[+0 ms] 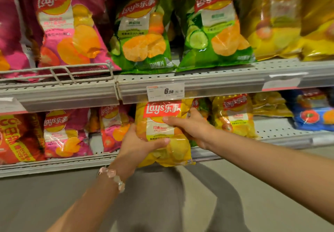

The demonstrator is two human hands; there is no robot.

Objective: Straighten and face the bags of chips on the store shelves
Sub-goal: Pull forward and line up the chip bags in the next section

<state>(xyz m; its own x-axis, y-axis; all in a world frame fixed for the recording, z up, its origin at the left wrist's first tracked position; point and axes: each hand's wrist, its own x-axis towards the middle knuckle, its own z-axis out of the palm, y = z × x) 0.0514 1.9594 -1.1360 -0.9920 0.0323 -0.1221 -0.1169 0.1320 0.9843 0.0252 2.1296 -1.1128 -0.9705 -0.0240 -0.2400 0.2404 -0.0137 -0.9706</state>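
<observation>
A yellow Lay's chip bag [160, 128] stands upright with its front toward me at the front edge of the lower shelf [59, 163]. My left hand [137, 145] grips its lower left side, thumb across the front. My right hand [191, 125] holds its upper right edge, thumb on the front and fingers curled behind. Pink Lay's bags [61, 132] stand to the left on the same shelf. Another yellow bag [235, 116] stands to the right.
The upper shelf [216, 79] carries pink bags [70, 27], two green cucumber bags [142, 34] and yellow bags [276, 18]. A price tag [165, 91] reading 6.50 hangs on its rail. A wire divider [59, 72] sits at the upper left. A blue bag [312, 116] lies at the far right.
</observation>
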